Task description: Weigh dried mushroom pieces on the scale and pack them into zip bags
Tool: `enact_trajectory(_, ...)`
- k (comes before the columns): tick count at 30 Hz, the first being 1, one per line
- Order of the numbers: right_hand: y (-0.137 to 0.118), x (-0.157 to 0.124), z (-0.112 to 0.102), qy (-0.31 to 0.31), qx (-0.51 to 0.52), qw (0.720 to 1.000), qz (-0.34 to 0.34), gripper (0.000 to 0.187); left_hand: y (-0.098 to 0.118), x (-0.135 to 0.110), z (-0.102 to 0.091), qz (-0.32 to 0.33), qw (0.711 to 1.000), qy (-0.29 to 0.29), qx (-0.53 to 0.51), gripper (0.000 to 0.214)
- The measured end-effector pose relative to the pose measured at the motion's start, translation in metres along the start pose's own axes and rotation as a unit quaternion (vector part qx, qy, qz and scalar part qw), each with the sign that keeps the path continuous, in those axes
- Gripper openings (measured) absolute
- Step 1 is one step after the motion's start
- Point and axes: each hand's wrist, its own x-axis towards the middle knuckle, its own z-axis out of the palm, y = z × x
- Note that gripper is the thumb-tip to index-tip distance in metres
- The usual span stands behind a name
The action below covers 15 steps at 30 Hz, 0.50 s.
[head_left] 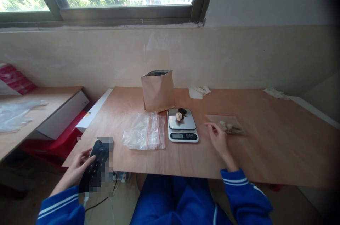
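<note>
My left hand point(79, 166) is closed around a dark phone point(97, 157), partly blurred by pixelation, at the table's front left. Just right of the scale, my right hand point(218, 140) hovers over or rests on the table with its fingers loosely apart. Beside it lies a clear zip bag point(239, 120) with several pale dried pieces inside. On the digital kitchen scale point(183, 134) sit a pale piece point(179, 116) and dark pieces point(182, 111), perhaps dried mushrooms; the display's digits are too small to read.
An open brown paper pouch point(158, 90) stands behind the scale. Clear zip bags point(145, 133) lie left of the scale. Crumpled white paper point(202, 91) is at the wall. A red stool point(57, 147) is between two tables. Cables point(108, 196) hang below the left hand.
</note>
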Motion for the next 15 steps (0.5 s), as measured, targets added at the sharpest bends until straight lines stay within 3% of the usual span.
enact_trajectory(3, 0.011, -0.022, -0.013, 0.026, 0.005, 0.999, 0.029, 0.038, 0.01, -0.003, 0.007, -0.022, 0.999, 0.012, 0.043, 0.078)
enact_trajectory(8, 0.018, -0.044, -0.027, 0.037, 0.006, 0.996, 0.076, 0.036, 0.021, -0.003, 0.015, -0.003, 0.985, 0.022, 0.169, 0.104)
enact_trajectory(15, 0.021, -0.044, -0.028, 0.052, 0.03, 0.993, 0.098, 0.041, 0.019, -0.01, 0.008, 0.014, 0.987, -0.022, 0.16, 0.103)
